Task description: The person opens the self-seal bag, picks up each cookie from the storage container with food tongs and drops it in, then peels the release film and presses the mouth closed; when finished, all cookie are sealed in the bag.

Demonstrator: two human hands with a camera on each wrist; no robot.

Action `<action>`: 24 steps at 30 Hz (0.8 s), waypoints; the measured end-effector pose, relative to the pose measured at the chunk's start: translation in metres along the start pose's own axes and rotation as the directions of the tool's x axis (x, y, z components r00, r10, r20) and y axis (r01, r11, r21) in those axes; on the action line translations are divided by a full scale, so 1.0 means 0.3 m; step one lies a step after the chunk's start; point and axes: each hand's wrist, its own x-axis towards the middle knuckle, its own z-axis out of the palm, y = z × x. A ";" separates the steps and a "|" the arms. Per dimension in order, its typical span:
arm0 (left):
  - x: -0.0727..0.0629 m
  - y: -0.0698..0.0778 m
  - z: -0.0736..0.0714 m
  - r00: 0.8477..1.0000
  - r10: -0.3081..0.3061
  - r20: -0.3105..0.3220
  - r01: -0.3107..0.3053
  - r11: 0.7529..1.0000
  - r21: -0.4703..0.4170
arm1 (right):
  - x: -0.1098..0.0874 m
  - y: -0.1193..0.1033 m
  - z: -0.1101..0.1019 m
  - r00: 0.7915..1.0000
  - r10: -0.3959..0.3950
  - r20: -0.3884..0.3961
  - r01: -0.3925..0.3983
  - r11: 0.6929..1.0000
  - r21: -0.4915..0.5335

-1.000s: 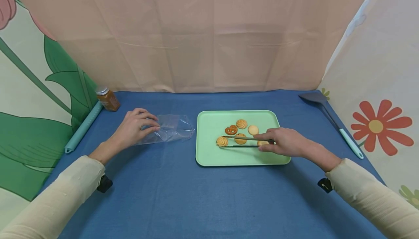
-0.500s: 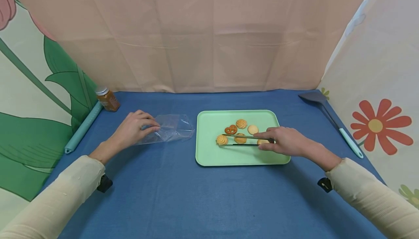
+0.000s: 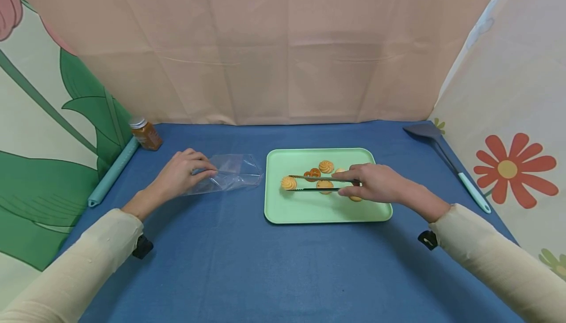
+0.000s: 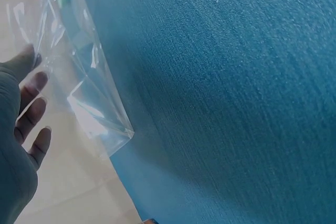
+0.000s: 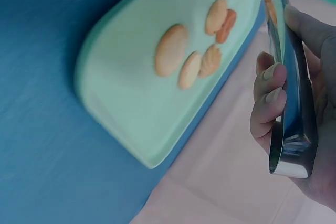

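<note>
My left hand (image 3: 181, 173) pinches one end of a clear plastic bag (image 3: 239, 171), which lies flat on the blue cloth with its other end towards the tray. In my right hand (image 3: 382, 183) are metal tongs (image 5: 296, 124), held over the pale green tray (image 3: 300, 212). Between the tong tips sits a swirled cookie (image 3: 289, 183), near the tray's left side. Under and around the tongs lie a pretzel (image 3: 312, 172), another swirled cookie (image 3: 326, 166), a round cookie (image 3: 325, 184), a plain cookie partly hidden by my fingers, and a cookie (image 3: 355, 198) below my hand.
A spatula (image 3: 446, 158) with a mint handle lies along the right edge. At the left edge are a teal rolled item (image 3: 112, 173) and a brown jar (image 3: 147, 135) with a silver lid. Fabric walls stand at the back and sides.
The right hand and tongs have moved left and slightly away, carrying the swirled cookie clear of its former spot beside the round cookie. The left hand and bag are nearly still.
</note>
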 end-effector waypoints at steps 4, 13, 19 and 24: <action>0.000 0.000 0.000 1.000 -0.009 0.006 0.009 1.000 -0.004 | 0.045 -0.037 -0.013 0.999 -0.034 0.010 0.034 0.999 0.014; 0.003 0.000 0.001 1.000 -0.013 0.012 0.013 1.000 -0.011 | 0.147 -0.080 -0.021 0.997 -0.080 -0.010 0.080 0.997 0.014; 0.006 0.003 -0.003 1.000 -0.009 0.009 0.009 1.000 -0.004 | 0.209 -0.111 -0.026 0.998 -0.064 0.027 0.063 0.998 0.029; 0.007 0.005 -0.004 1.000 -0.014 0.015 0.014 1.000 -0.004 | 0.252 -0.124 -0.019 0.996 -0.064 0.054 0.063 0.998 0.023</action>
